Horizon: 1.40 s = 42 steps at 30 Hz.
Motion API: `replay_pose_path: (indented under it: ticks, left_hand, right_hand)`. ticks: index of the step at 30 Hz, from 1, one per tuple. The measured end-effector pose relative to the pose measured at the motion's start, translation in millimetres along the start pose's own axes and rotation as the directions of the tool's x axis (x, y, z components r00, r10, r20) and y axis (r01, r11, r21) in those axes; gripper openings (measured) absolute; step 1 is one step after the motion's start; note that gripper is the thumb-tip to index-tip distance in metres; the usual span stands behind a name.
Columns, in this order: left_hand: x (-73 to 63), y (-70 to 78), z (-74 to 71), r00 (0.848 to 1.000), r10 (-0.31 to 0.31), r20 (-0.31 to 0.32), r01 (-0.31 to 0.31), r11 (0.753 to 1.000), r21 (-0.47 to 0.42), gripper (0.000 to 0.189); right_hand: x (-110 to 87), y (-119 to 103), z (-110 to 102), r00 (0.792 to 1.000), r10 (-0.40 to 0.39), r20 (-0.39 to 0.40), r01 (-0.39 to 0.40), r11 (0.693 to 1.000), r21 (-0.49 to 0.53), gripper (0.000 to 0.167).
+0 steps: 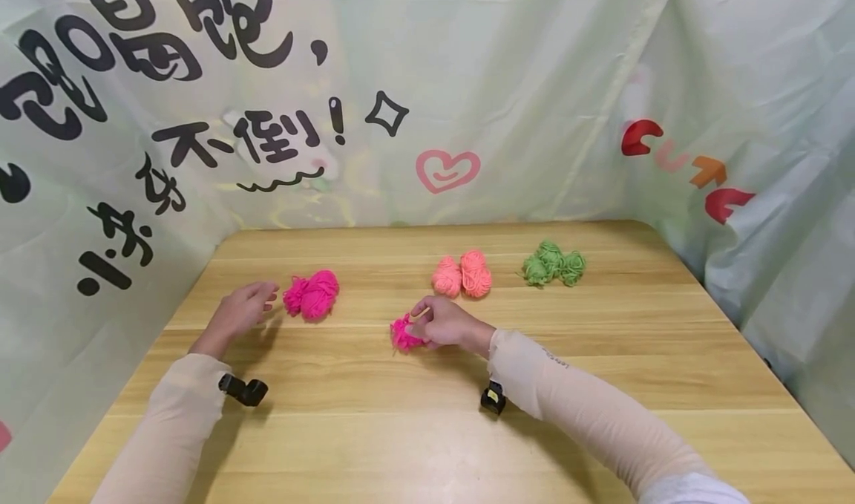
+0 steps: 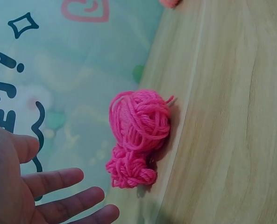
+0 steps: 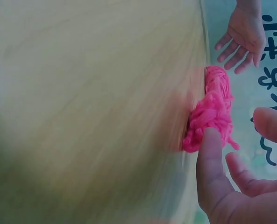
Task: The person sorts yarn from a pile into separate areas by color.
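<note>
A small bright pink yarn ball lies on the wooden table near its middle. My right hand is at its right side, with a fingertip against or just in front of the yarn. In the right wrist view the fingers are spread and the thumb stands apart. Further left, a larger pink yarn ball sits with a small pink clump against it. My left hand hovers just left of this pair, fingers loosely extended, holding nothing.
Behind my right hand stand two coral yarn balls, side by side. Several green yarn balls are grouped at the back right. Printed cloth encloses the table at the back and sides.
</note>
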<state>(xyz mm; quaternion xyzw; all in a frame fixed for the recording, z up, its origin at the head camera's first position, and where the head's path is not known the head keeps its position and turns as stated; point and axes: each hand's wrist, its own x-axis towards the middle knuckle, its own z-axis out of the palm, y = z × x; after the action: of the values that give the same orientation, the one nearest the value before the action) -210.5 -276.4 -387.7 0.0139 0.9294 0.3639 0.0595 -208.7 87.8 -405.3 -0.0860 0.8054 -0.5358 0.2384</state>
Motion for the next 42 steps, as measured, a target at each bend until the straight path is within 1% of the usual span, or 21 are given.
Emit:
replay_pose_path:
  ticks: [8,10,14,17,19,22,27,32,34,42]
  left_hand:
    - [0.5,-3.4,0.2,1.000,0.002,-0.016,-0.002,1.000,0.003,0.078]
    - [-0.2,-4.7,0.3,1.000,0.008,-0.019,-0.008,1.000,0.015,0.077]
    - [-3.1,-5.7,0.7,1.000,-0.002,-0.011,0.002,1.000,0.022,0.076]
    - [-3.4,-5.8,1.1,1.000,-0.010,-0.008,0.010,1.000,0.013,0.077]
    - [-3.2,-4.8,1.5,1.000,-0.005,-0.010,0.005,1.000,0.012,0.077]
    - [-2.6,-4.2,1.7,1.000,0.000,-0.017,0.000,1.000,0.018,0.077]
    - [-2.4,-3.5,2.2,1.000,0.000,-0.029,0.000,1.000,0.026,0.076]
    - [-0.6,-3.5,2.6,1.000,-0.005,-0.030,0.006,1.000,0.030,0.076]
    - [0.0,-3.8,2.6,1.000,-0.004,-0.020,0.004,1.000,0.029,0.077]
    - [0.9,-4.3,3.5,1.000,-0.011,-0.018,0.011,0.999,0.037,0.077]
  right_hand:
    - [3.8,-2,2,1.000,0.020,0.003,-0.020,0.999,-0.026,0.035]
    - [4.9,-1,4,1.000,0.025,0.015,-0.025,0.999,-0.034,0.037]
    - [5.5,-1,6,0.999,0.036,0.038,-0.034,0.998,-0.061,0.042]
    - [6.1,-2,7,0.998,0.045,0.033,-0.042,0.996,-0.078,0.044]
    - [6.5,-2,7,0.998,0.049,0.027,-0.047,0.996,-0.082,0.045]
    - [7.3,-2,7,0.998,0.059,0.023,-0.057,0.994,-0.093,0.044]
    - [8.0,-1,7,0.998,0.054,0.023,-0.051,0.993,-0.108,0.039]
    - [9.7,0,7,0.998,0.051,0.033,-0.048,0.995,-0.088,0.038]
    - [10.8,0,7,0.998,0.050,0.036,-0.047,0.996,-0.078,0.038]
    - [16.6,-3,9,0.998,0.059,0.027,-0.058,0.998,-0.039,0.039]
